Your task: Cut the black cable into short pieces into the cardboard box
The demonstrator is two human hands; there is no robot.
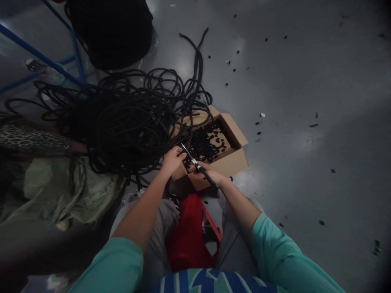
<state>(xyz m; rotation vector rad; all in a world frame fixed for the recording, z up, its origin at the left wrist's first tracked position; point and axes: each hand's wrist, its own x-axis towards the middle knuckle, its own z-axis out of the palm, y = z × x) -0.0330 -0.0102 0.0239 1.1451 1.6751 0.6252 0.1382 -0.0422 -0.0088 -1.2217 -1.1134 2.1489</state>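
My left hand (172,160) is closed around a black hose end at the near edge of a big tangled coil of black hose (122,118). In my right hand (210,176) I grip a pair of scissors (195,162), whose blades point up-left toward the left hand, over the near edge of an open cardboard box (232,162). The box holds several short black cut pieces (207,144).
I sit on a red stool (189,240) on a grey floor (305,101) strewn with small black bits. A blue metal frame (73,53) and a dark bag (113,32) stand at the back left. Pale green sacks (61,191) lie at left.
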